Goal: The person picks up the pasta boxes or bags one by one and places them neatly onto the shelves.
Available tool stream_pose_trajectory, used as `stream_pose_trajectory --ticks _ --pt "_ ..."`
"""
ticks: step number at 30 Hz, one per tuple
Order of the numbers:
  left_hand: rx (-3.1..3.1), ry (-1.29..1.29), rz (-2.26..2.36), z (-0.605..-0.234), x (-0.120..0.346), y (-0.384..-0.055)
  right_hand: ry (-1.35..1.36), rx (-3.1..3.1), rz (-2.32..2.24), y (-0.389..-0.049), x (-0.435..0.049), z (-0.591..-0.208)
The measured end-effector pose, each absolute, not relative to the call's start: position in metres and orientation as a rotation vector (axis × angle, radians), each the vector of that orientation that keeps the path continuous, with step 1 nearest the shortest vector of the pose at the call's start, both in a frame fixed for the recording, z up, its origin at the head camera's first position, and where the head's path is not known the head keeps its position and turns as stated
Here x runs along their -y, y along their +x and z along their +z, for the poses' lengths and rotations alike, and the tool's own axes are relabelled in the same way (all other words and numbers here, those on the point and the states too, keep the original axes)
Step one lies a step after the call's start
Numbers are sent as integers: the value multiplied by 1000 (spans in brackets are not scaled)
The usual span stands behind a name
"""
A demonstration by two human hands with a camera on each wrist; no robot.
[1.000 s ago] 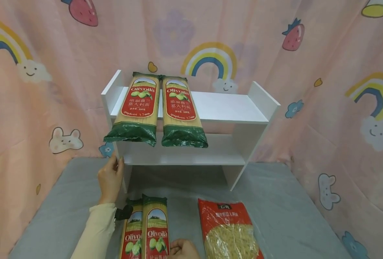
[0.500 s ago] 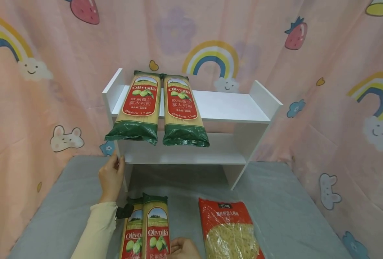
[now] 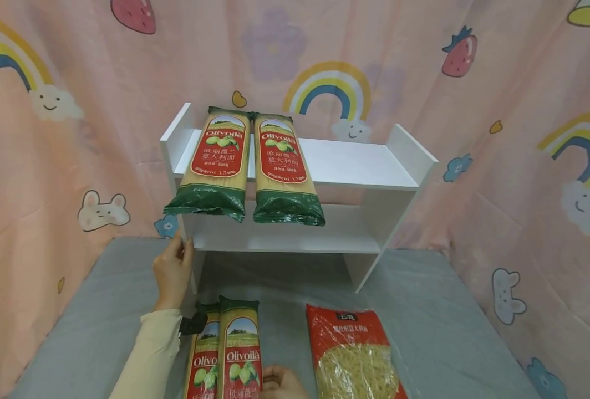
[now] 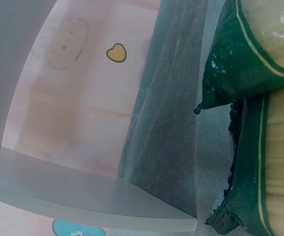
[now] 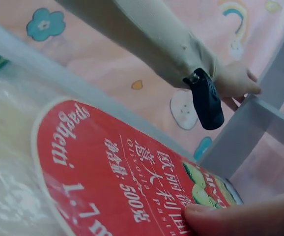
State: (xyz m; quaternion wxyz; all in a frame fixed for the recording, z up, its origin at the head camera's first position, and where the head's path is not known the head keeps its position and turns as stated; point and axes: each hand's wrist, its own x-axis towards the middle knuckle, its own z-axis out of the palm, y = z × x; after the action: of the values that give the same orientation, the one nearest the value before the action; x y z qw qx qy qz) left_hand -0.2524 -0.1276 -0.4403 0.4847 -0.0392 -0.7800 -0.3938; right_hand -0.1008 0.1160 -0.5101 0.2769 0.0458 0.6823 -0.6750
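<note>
My left hand (image 3: 172,274) grips the left side panel of a white two-tier shelf (image 3: 285,244), near its lower board; in the right wrist view its fingers wrap the panel's edge. At the bottom of the head view, my right hand (image 3: 282,382) holds the right edge of a spaghetti pack (image 3: 241,346), with the thumb (image 5: 215,219) lying on the red label in the right wrist view. This pack overlaps a second spaghetti pack (image 3: 204,354) to its left. Both have green ends and red labels. The left wrist view shows green pack ends (image 4: 250,59) but no fingers.
Two more spaghetti packs (image 3: 220,149) (image 3: 282,152) lean side by side on the upper board, their lower ends jutting over its front. A red bag of spiral pasta (image 3: 352,349) lies on the grey cloth (image 3: 440,321) to the right. A pink patterned curtain (image 3: 514,221) hangs behind.
The head view has shifted very slightly. Both hands keep their places on the shelf panel and the spaghetti pack.
</note>
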Motion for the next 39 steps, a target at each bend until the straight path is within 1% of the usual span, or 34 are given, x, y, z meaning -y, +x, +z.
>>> stream_pose_trajectory --ticks 19,26,32,36,39 --pt "1889 -109 -964 -441 126 -252 143 -1520 -2019 -98 -119 -518" --pt "1886 -107 -970 -441 126 -252 -20 -1487 -2021 -95 -120 -523" --pt "1888 -96 -999 -439 126 -250 -159 -1368 -1977 -100 -123 -539" --pt "1892 -100 -988 -439 126 -251 -254 -1244 -2030 -98 -120 -541" --pt "1895 -101 -983 -440 127 -251 -276 -1207 -2084 -96 -117 -540"
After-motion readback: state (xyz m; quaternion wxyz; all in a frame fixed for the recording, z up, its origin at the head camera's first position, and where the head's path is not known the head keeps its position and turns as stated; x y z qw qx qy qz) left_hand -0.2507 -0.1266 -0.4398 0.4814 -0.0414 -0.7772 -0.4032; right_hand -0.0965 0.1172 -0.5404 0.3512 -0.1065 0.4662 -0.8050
